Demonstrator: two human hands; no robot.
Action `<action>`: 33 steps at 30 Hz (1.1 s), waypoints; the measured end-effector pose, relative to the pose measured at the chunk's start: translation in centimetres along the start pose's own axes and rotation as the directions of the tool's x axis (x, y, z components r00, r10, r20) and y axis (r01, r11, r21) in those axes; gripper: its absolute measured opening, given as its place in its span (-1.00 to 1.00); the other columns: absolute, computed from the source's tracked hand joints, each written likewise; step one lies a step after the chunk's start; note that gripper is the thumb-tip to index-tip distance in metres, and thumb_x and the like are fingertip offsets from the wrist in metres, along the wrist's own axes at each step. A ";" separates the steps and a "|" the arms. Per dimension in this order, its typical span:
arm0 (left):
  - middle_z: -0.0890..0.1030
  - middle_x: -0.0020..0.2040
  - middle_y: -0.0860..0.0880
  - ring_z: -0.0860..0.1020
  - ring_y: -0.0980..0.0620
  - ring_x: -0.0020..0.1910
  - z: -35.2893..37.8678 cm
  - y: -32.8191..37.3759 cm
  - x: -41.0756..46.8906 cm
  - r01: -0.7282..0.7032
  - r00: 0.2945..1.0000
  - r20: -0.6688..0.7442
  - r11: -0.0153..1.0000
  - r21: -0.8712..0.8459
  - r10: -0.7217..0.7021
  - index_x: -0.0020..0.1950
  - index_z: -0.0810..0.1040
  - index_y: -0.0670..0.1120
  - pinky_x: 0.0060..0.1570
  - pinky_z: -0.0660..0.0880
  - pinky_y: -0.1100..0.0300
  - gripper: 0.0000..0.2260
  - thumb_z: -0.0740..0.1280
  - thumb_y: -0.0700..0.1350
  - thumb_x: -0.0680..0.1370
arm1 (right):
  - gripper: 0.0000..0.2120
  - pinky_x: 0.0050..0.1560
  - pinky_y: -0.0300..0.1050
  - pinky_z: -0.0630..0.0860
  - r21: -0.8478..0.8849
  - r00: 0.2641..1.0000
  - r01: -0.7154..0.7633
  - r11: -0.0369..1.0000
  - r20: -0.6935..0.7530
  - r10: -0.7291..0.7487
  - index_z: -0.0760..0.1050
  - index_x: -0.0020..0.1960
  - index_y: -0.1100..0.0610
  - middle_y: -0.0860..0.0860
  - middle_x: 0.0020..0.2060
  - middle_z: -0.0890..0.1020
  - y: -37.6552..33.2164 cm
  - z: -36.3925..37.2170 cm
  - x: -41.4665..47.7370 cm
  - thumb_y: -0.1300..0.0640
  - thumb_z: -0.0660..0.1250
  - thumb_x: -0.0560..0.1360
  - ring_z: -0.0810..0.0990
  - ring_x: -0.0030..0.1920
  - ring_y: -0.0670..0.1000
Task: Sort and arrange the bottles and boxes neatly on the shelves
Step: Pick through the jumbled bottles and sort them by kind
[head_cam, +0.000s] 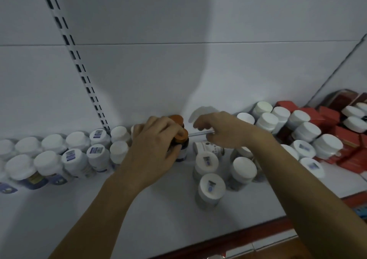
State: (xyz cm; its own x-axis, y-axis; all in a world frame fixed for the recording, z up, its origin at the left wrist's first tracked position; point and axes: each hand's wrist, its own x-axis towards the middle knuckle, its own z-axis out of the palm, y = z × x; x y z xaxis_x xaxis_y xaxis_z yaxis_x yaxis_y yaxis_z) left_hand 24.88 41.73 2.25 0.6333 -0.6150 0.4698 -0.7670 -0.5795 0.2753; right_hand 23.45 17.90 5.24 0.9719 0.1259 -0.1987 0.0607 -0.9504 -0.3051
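Note:
My left hand [156,145] grips a dark bottle with an orange cap [181,139] standing on the white shelf [158,209]. A second orange-capped bottle [176,119] stands just behind it against the back wall. My right hand [220,132] hovers to the right, fingers curled round a thin silver rod [198,134] that points toward the orange cap. Two rows of white-capped bottles [75,155] line the shelf on the left. A loose cluster of white-capped bottles [212,185] stands below my right hand, one lying on its side [208,147].
More white-capped bottles [297,129] and red boxes [327,117] crowd the shelf's right end. A slotted upright rail [79,70] runs down the white back panel. The shelf's front edge has a red strip [258,231].

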 end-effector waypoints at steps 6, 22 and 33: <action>0.53 0.21 0.25 0.38 0.12 0.21 1.5 1.2 1.8 -0.221 0.933 0.278 0.973 -0.061 0.230 0.17 0.57 0.23 0.05 0.34 -0.04 -0.65 0.47 -0.14 0.49 | -0.67 0.10 0.00 0.51 -0.167 0.984 0.009 0.986 0.177 0.021 0.47 0.24 -0.05 0.02 0.16 0.62 0.3 2.6 0.6 0.11 0.41 0.51 0.59 0.18 0.11; 0.55 0.13 0.18 0.50 0.08 0.08 0.3 0.0 2.0 -0.045 0.996 0.082 0.999 0.017 0.044 0.11 0.61 0.12 -0.03 0.34 0.04 -0.84 0.38 -0.05 0.55 | -0.30 0.20 -0.12 0.44 0.075 0.995 0.095 0.993 0.015 -0.096 0.30 0.45 -0.08 0.00 0.28 0.49 3.9 2.3 1.6 -0.04 0.55 0.42 0.49 0.22 0.02; 0.59 0.10 0.12 0.57 -0.02 0.06 -0.4 -1.0 0.5 0.191 0.964 0.155 0.966 0.173 -0.218 0.11 0.58 0.10 -0.06 0.49 -0.08 -0.65 0.57 -0.04 0.38 | -0.67 0.02 0.06 0.27 -0.231 0.865 0.463 0.856 -0.091 -0.493 0.40 0.07 -0.15 -0.16 0.00 0.48 -1.2 0.9 2.9 -0.26 0.39 0.44 0.37 0.02 0.03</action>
State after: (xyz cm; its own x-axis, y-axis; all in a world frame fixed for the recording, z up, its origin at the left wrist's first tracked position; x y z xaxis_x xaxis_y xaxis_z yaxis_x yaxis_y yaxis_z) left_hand 25.91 42.20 2.54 0.7934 -0.5492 0.2624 -0.6025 -0.7699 0.2105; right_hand 26.00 19.65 4.16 0.8317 0.5516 0.0627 0.5546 -0.8206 -0.1379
